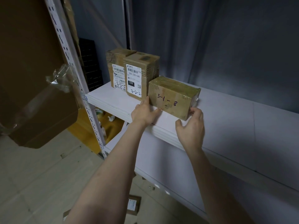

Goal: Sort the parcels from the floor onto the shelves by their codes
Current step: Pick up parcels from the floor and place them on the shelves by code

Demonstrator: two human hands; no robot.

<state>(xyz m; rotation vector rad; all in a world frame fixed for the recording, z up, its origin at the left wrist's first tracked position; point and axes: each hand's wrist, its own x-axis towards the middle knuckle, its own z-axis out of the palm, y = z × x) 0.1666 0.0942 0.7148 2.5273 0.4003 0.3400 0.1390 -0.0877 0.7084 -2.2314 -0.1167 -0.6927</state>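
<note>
White shelf [226, 120], parcel 3-1-8 [171, 96] beside two parcels [137, 73]

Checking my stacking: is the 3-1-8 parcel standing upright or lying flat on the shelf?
Lying flat: the 3-1-8 parcel rests long side down on the shelf, lower than the upright 3-2-2 parcel beside it.

Taped brown parcel 3-1-8 [173, 96] flat on white shelf [226, 120], mid frame, between my left hand [144, 113] and right hand [192, 126]; parcel 3-2-2 [139, 75] and parcel 3-2-5 [116, 73] upright just left.
</note>
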